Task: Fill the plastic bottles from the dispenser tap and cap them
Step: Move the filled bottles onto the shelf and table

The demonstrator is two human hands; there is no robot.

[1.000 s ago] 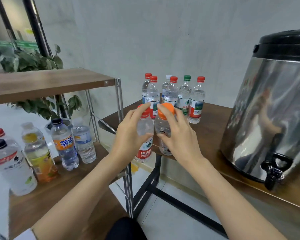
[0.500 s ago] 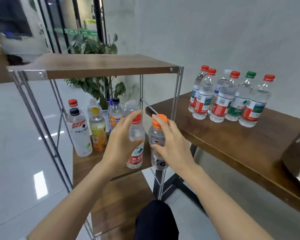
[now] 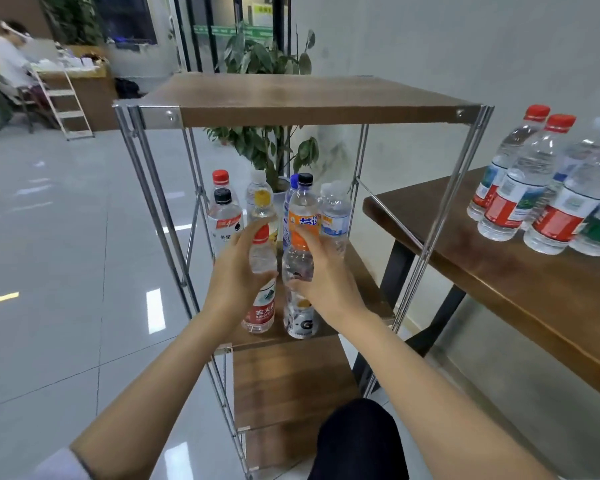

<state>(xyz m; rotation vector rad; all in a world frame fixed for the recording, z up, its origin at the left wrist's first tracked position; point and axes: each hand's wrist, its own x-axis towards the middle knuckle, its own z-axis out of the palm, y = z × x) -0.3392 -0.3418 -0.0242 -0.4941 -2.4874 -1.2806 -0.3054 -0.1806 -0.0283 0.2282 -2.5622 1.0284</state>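
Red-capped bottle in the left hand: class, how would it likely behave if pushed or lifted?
Tall and narrow, the red-capped bottle would probably tip if pushed high, and it is near the front edge of the shelf. Its thin clear plastic likely dents where the left hand grips it. Round sides suggest it would roll once down.

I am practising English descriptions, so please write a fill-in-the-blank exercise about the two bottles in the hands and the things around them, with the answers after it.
1. The left hand grips a water bottle with a ____ cap.
2. The right hand grips the other bottle, whose label shows the letter ____.
3. Both are at the front of the rack's ____ shelf.
4. More bottles stand on the table, to the ____ of the rack.

Missing words: red; G; middle; right.
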